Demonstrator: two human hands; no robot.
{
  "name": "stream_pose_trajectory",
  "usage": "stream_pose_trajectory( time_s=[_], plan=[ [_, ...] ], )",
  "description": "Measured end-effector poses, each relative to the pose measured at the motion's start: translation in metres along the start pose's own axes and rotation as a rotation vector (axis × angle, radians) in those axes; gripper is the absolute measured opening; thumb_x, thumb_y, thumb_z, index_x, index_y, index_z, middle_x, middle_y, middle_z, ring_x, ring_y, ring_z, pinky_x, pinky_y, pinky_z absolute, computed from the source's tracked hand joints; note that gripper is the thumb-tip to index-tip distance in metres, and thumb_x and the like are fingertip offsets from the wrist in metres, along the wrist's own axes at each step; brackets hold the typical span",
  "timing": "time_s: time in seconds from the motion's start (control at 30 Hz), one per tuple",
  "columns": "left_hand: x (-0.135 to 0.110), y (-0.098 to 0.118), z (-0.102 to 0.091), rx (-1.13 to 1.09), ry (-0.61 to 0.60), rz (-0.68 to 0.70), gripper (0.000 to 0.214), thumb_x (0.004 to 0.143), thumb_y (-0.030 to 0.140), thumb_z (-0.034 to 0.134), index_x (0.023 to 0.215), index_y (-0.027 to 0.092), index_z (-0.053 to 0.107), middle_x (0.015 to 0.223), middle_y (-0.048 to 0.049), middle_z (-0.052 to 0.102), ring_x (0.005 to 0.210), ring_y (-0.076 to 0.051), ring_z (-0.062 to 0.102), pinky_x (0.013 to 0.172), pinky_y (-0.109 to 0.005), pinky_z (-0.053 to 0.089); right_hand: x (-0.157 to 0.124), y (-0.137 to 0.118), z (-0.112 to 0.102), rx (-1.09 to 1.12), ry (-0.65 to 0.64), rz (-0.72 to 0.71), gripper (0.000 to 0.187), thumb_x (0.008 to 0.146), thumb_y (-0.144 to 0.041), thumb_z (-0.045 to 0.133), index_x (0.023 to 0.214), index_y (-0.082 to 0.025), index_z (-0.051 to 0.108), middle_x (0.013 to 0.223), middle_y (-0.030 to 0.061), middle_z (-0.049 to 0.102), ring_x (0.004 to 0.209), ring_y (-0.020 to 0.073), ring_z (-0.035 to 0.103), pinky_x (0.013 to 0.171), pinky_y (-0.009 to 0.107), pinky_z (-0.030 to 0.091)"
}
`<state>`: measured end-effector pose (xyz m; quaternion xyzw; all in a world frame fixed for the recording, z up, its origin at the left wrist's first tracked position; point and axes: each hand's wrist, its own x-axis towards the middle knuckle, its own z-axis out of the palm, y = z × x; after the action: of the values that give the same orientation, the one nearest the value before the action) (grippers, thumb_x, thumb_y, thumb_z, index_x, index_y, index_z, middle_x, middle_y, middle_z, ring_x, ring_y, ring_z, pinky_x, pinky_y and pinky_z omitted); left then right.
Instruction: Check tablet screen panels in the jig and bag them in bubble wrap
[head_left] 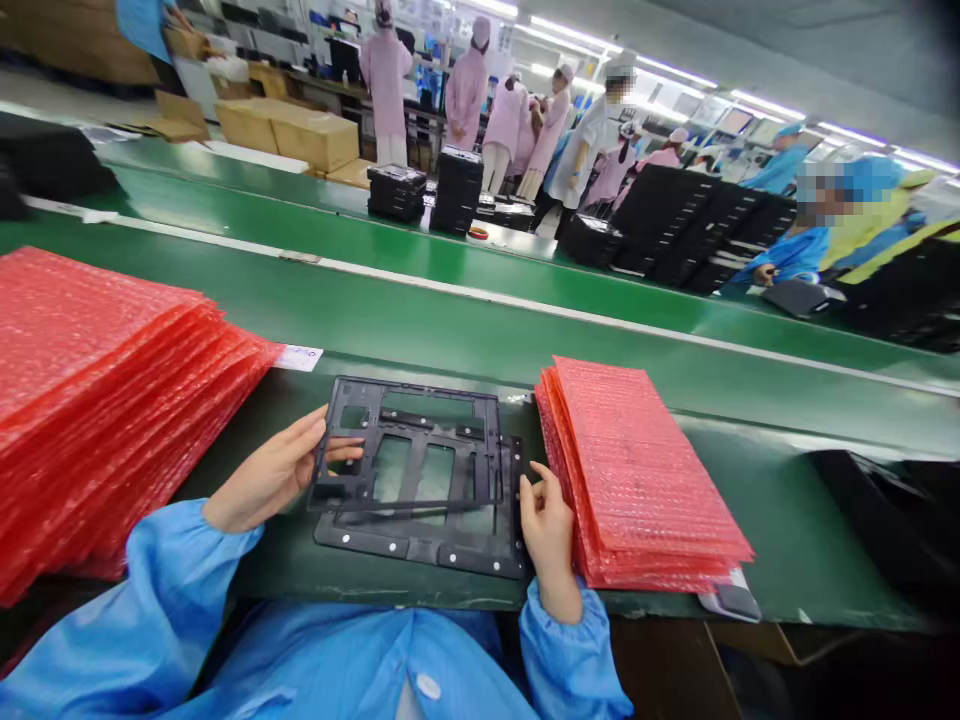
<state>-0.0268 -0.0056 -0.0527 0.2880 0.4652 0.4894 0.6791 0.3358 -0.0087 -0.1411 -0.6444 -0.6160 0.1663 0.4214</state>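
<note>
A black plastic frame (409,440) with rectangular cut-outs is held slightly lifted over a second black frame (420,540) that lies flat on the green bench. My left hand (266,475) grips the upper frame's left edge, thumb on top. My right hand (547,525) rests at the right edge of the frames, fingers curled and pinching the edge. Both sleeves are blue.
A tall stack of red bubble-wrap bags (97,400) lies to the left, a smaller stack (637,470) to the right. A green conveyor belt (480,260) runs behind with black tray stacks (457,190). Cardboard boxes (292,130) and several workers stand beyond.
</note>
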Motion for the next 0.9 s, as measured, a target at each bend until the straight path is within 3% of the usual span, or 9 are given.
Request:
stream_pose_trajectory(
  time_s=[0.17,0.27,0.33,0.47,0.53,0.6,0.73,0.8,0.9],
  plan=[
    [-0.004,-0.013,0.002,0.011,-0.036,-0.088,0.058,0.088,0.029,0.061,0.143,0.027,0.043,0.113,-0.0112,0.072,0.097,-0.025,0.071,0.072,-0.031,0.06,0.0,-0.003,-0.001,0.061,0.067,0.026,0.037,0.096,-0.039,0.044,0.122,-0.015,0.055,0.069,-0.0016,0.054,0.058,0.0144,0.052,0.055,0.026,0.042],
    [0.004,-0.024,0.005,0.172,-0.061,-0.122,0.061,0.088,0.038,0.059,0.144,0.024,0.041,0.113,-0.0122,0.071,0.098,-0.025,0.07,0.073,-0.033,0.059,0.0,-0.004,-0.002,0.099,0.087,0.027,0.037,0.097,-0.039,0.042,0.123,-0.016,0.054,0.076,0.0012,0.056,0.064,0.0157,0.054,0.061,0.029,0.045],
    [0.011,-0.032,0.004,0.507,-0.031,-0.047,0.061,0.088,0.05,0.054,0.141,0.021,0.046,0.115,-0.0123,0.069,0.1,-0.027,0.068,0.078,-0.037,0.057,0.0,-0.005,-0.002,0.099,0.085,0.029,0.036,0.097,-0.039,0.041,0.123,-0.016,0.054,0.076,0.0008,0.056,0.066,0.016,0.054,0.064,0.029,0.045],
    [0.025,-0.04,-0.003,1.348,0.151,0.387,0.069,0.087,0.058,0.048,0.143,0.018,0.044,0.124,-0.015,0.059,0.109,-0.032,0.059,0.093,-0.046,0.048,-0.001,-0.004,-0.003,0.097,0.079,0.027,0.035,0.098,-0.038,0.041,0.122,-0.016,0.054,0.073,-0.0012,0.053,0.067,0.0163,0.055,0.067,0.03,0.045],
    [0.031,-0.04,-0.004,1.522,0.095,0.564,0.068,0.089,0.056,0.048,0.144,0.017,0.042,0.12,-0.0147,0.058,0.11,-0.031,0.055,0.095,-0.046,0.045,0.0,-0.002,-0.003,0.099,0.076,0.024,0.035,0.098,-0.037,0.041,0.123,-0.016,0.054,0.073,-0.0009,0.053,0.068,0.0166,0.056,0.067,0.03,0.046],
    [0.036,-0.04,-0.003,1.611,-0.041,0.654,0.055,0.092,0.051,0.046,0.135,0.018,0.054,0.109,-0.0124,0.061,0.103,-0.028,0.055,0.091,-0.042,0.047,0.001,0.0,-0.002,0.104,0.067,0.019,0.035,0.098,-0.037,0.04,0.122,-0.015,0.054,0.074,-0.0001,0.054,0.068,0.0168,0.057,0.067,0.03,0.046],
    [0.045,-0.041,0.002,1.784,-0.23,0.644,0.042,0.097,0.039,0.038,0.101,0.018,0.074,0.091,-0.0109,0.062,0.09,-0.027,0.056,0.079,-0.039,0.05,-0.001,-0.009,-0.003,0.13,0.023,-0.013,0.033,0.098,-0.036,0.039,0.115,-0.016,0.06,0.077,0.0029,0.061,0.068,0.0169,0.06,0.063,0.029,0.047],
    [0.046,-0.038,0.002,1.799,-0.255,0.636,0.04,0.096,0.039,0.041,0.101,0.018,0.074,0.091,-0.011,0.062,0.091,-0.027,0.056,0.08,-0.041,0.05,-0.008,-0.024,-0.013,0.149,-0.014,-0.04,0.03,0.097,-0.035,0.042,0.108,-0.017,0.064,0.074,0.0021,0.063,0.063,0.0155,0.06,0.058,0.027,0.047],
    [0.042,-0.023,0.008,1.701,-0.266,0.629,0.042,0.091,0.047,0.05,0.115,0.019,0.07,0.104,-0.0115,0.064,0.1,-0.029,0.057,0.089,-0.044,0.049,-0.019,-0.053,-0.052,0.16,-0.171,-0.196,0.02,0.091,-0.03,0.055,0.104,-0.021,0.067,0.064,-0.0018,0.061,0.053,0.0134,0.057,0.052,0.024,0.045]
  ],
)
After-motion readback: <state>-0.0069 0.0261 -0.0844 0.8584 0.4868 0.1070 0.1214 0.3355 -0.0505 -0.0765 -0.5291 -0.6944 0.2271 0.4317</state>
